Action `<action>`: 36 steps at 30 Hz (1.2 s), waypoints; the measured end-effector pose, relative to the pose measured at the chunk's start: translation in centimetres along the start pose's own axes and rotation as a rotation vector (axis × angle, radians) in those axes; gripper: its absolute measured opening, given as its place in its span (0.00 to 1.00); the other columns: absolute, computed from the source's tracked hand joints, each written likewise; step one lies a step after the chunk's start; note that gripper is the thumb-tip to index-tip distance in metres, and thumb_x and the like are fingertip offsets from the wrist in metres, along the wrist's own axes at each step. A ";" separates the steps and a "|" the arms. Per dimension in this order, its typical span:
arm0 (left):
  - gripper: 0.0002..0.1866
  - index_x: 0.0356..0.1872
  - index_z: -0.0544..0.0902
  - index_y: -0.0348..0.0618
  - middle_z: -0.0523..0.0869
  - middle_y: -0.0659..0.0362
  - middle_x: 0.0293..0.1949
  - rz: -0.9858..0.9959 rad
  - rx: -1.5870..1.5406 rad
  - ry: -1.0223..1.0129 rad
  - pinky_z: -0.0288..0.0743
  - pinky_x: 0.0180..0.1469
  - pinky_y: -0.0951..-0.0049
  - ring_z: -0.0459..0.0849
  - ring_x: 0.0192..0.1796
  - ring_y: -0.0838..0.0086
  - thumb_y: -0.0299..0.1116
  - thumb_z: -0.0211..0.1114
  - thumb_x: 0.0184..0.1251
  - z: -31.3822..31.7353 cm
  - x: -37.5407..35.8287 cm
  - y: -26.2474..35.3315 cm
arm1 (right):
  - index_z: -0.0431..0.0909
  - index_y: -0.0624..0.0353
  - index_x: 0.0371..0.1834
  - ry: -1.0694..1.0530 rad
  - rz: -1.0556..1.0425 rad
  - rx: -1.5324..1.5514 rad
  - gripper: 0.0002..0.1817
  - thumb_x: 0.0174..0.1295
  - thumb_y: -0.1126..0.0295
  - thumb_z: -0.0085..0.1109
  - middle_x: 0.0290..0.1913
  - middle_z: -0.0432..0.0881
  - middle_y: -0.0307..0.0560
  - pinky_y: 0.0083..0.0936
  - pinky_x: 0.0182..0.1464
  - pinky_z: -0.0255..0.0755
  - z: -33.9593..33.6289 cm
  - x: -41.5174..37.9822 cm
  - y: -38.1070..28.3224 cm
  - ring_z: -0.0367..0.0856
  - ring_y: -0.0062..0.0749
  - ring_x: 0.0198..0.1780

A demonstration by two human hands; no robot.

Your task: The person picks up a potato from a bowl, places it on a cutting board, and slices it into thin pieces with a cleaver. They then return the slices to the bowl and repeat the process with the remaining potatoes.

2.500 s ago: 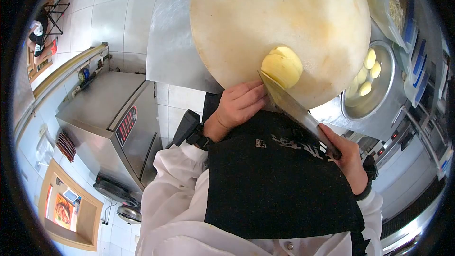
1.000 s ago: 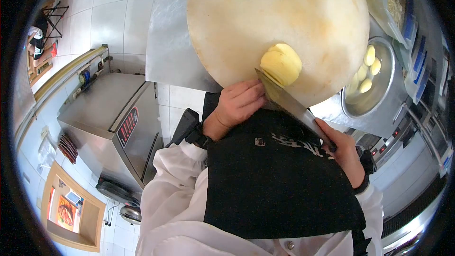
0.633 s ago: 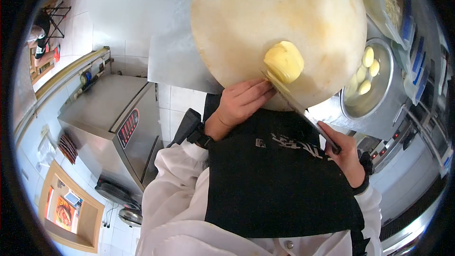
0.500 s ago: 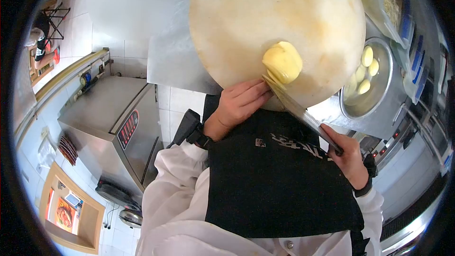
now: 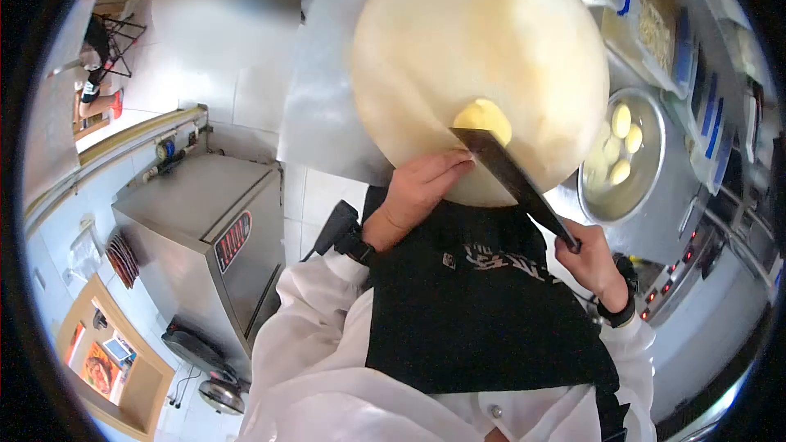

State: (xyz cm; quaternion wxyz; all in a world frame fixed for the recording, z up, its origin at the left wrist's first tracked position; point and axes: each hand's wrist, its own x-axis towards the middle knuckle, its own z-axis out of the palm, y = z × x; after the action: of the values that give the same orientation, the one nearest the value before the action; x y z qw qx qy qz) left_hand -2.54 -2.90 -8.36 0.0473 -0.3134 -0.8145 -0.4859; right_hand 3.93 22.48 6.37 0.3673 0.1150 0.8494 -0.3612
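On the round pale chopping board (image 5: 458,24) lies a yellow, peeled and sliced potato (image 5: 485,119), partly covered by the blade of a cleaver (image 5: 512,176). My right hand (image 5: 591,263) is wrapped round the cleaver's handle, and the blade slants up and left across the board's near edge. My left hand (image 5: 422,190) is at that same edge, fingers pressed together, their tips close to the blade's far end. What those fingertips hold, if anything, is hidden.
Right of the board stands a metal bowl (image 5: 655,188) with several peeled potatoes in water. Clear plastic containers (image 5: 655,33) line the far right. A steel cabinet (image 5: 196,213) stands at the left. A person's leg (image 5: 98,104) shows at the far left.
The cleaver has tilted, so its blade's dark flat face shows and covers more of the potato. The whole view has shifted slightly. Both hands stay close to their former places.
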 end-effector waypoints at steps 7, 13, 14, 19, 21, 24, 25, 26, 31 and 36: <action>0.18 0.53 0.76 0.44 0.79 0.51 0.51 -0.196 -0.079 -0.005 0.70 0.60 0.64 0.77 0.55 0.58 0.24 0.53 0.61 -0.5 -2.2 0.9 | 0.73 0.59 0.58 0.442 -0.284 -0.195 0.24 0.55 0.78 0.54 0.33 0.83 0.48 0.21 0.33 0.71 -2.1 1.9 1.1 0.75 0.21 0.28; 0.10 0.37 0.78 0.41 0.78 0.56 0.43 -0.231 -0.237 0.272 0.70 0.52 0.66 0.77 0.49 0.62 0.20 0.53 0.56 -4.0 -0.7 4.2 | 0.72 0.68 0.57 0.582 -0.428 -0.519 0.23 0.59 0.68 0.58 0.45 0.79 0.62 0.39 0.43 0.71 -1.5 4.3 -7.3 0.78 0.54 0.42; 0.09 0.36 0.78 0.41 0.78 0.56 0.41 -0.242 -0.218 0.290 0.70 0.51 0.66 0.77 0.48 0.62 0.20 0.53 0.56 -4.0 -0.8 4.7 | 0.72 0.68 0.57 0.576 -0.482 -0.538 0.23 0.59 0.68 0.58 0.45 0.79 0.62 0.39 0.43 0.71 -1.6 4.9 -7.5 0.78 0.54 0.42; 0.08 0.34 0.78 0.41 0.77 0.57 0.38 -0.239 -0.105 0.457 0.70 0.49 0.65 0.76 0.47 0.63 0.20 0.53 0.56 -4.7 -5.0 3.5 | 0.72 0.65 0.57 0.778 -0.610 -0.761 0.28 0.56 0.61 0.64 0.54 0.74 0.65 0.44 0.50 0.68 -2.5 11.7 -2.5 0.75 0.61 0.49; 0.07 0.34 0.78 0.41 0.78 0.57 0.38 -0.294 -0.121 0.446 0.70 0.49 0.66 0.76 0.47 0.64 0.21 0.53 0.56 -5.5 -7.0 4.3 | 0.73 0.63 0.57 0.763 -0.671 -0.679 0.29 0.54 0.59 0.65 0.57 0.72 0.62 0.45 0.52 0.67 -1.8 18.4 0.8 0.72 0.59 0.53; 0.08 0.34 0.78 0.42 0.78 0.57 0.39 -0.357 -0.251 0.393 0.70 0.50 0.66 0.75 0.48 0.63 0.21 0.53 0.57 -6.2 -9.2 4.1 | 0.72 0.60 0.58 0.750 -0.895 -0.635 0.30 0.51 0.62 0.65 0.56 0.71 0.60 0.44 0.54 0.65 3.3 23.8 -0.3 0.70 0.56 0.55; 0.08 0.34 0.78 0.42 0.78 0.57 0.39 -0.359 -0.263 0.385 0.70 0.50 0.66 0.75 0.48 0.63 0.21 0.53 0.57 -6.7 -10.0 4.0 | 0.70 0.59 0.60 0.753 -1.066 -0.676 0.30 0.51 0.66 0.64 0.51 0.72 0.61 0.44 0.55 0.64 4.9 22.1 -2.0 0.69 0.56 0.53; 0.08 0.35 0.78 0.42 0.78 0.57 0.39 -0.347 -0.184 0.417 0.70 0.51 0.66 0.75 0.48 0.62 0.21 0.53 0.57 -7.0 -10.5 3.8 | 0.70 0.58 0.59 0.754 -0.953 -0.644 0.30 0.51 0.64 0.63 0.53 0.69 0.62 0.47 0.57 0.61 6.5 19.9 -3.2 0.66 0.58 0.55; 0.07 0.36 0.79 0.43 0.79 0.56 0.39 -0.401 -0.131 0.347 0.70 0.51 0.65 0.76 0.48 0.60 0.22 0.54 0.58 -7.9 -12.2 3.4 | 0.70 0.56 0.56 0.796 -0.839 -0.652 0.27 0.51 0.66 0.61 0.55 0.66 0.62 0.48 0.58 0.60 9.0 15.2 -5.4 0.64 0.58 0.56; 0.08 0.37 0.79 0.42 0.79 0.57 0.41 -0.440 -0.180 0.211 0.69 0.53 0.64 0.75 0.49 0.60 0.22 0.55 0.59 -7.1 -12.5 3.8 | 0.72 0.53 0.52 0.767 -0.793 -0.623 0.23 0.49 0.71 0.61 0.53 0.67 0.58 0.46 0.54 0.63 9.4 13.1 -4.3 0.66 0.55 0.55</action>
State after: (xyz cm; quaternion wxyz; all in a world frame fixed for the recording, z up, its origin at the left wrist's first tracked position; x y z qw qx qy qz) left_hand 7.97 -13.29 -6.48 -0.0031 -0.0793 -0.8070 -0.5852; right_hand -2.18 11.98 -5.03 -0.1088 -0.1994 0.9639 -0.1387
